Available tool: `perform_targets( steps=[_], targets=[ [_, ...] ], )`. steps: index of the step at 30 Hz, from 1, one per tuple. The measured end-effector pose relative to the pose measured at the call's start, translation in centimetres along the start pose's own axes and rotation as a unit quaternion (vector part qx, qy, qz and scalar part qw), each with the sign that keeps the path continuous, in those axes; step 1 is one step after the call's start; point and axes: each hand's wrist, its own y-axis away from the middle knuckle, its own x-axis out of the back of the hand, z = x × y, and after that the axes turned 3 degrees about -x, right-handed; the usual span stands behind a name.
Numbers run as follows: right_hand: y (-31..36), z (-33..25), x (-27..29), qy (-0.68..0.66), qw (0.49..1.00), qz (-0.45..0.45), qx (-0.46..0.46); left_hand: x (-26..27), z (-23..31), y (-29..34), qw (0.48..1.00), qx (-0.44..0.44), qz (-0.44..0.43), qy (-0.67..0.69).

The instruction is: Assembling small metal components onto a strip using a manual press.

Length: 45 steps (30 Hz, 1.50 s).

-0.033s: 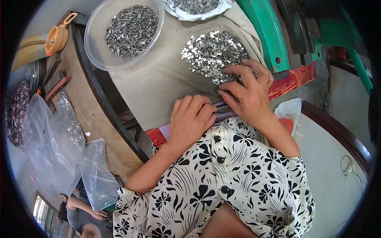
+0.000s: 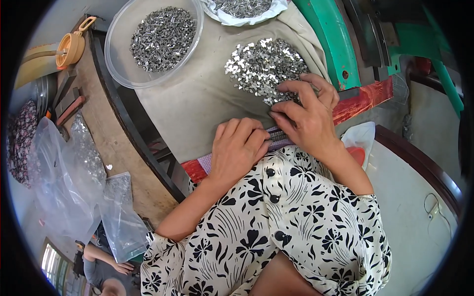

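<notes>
Here, in the head view, nothing has shifted from the earlier frame: both my hands lie where they did. My left hand point(image 2: 238, 148) rests palm down with fingers together, pressing on the narrow strip holder point(image 2: 277, 135) that lies across my lap edge. My right hand point(image 2: 307, 114) sits at about two o'clock from the left one, thumb and forefinger pinched at the strip's dark row of pieces; whether a piece sits in that grip I cannot tell. The loose pile of shiny metal pieces point(image 2: 261, 64) lies on the cloth-covered surface point(image 2: 197, 108), touching my right fingertips at its six o'clock edge. At ten o'clock from the pile stands a clear plastic bowl point(image 2: 118, 54) of darker pieces, well apart. The green machine frame point(image 2: 333, 44) hems the pile at three o'clock. Bare cloth lies open between bowl and hands. The surface's dark edge runs down toward seven o'clock, clear plastic bags point(image 2: 74, 187) beyond it.
</notes>
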Motion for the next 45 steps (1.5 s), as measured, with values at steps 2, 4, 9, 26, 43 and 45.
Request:
perform_targets(
  steps=[2,4,9,26,43,45],
  targets=[
    [-0.3,-0.1,0.3,-0.007,1.000,-0.008,-0.006,0.0,0.1,-0.1,1.000,0.001,-0.002,-0.005],
    [-0.4,0.1,0.5,-0.036,0.999,-0.031,-0.016,-0.1,0.1,0.1,1.000,-0.001,-0.003,-0.008],
    [0.1,1.0,0.8,-0.080,0.996,-0.020,0.018,-0.1,0.2,0.2,1.000,0.000,0.007,0.001],
    [1.3,1.9,1.1,-0.033,0.999,0.015,0.033,-0.3,0.8,-0.4,1.000,0.006,0.015,0.015],
    [1.8,1.5,0.2,-0.020,0.998,-0.013,0.057,-0.3,0.1,0.3,0.999,0.027,-0.002,0.044],
    [2.1,1.6,0.4,-0.017,0.998,-0.018,0.054,-0.3,0.3,0.2,0.998,0.029,0.000,0.048]
  ],
)
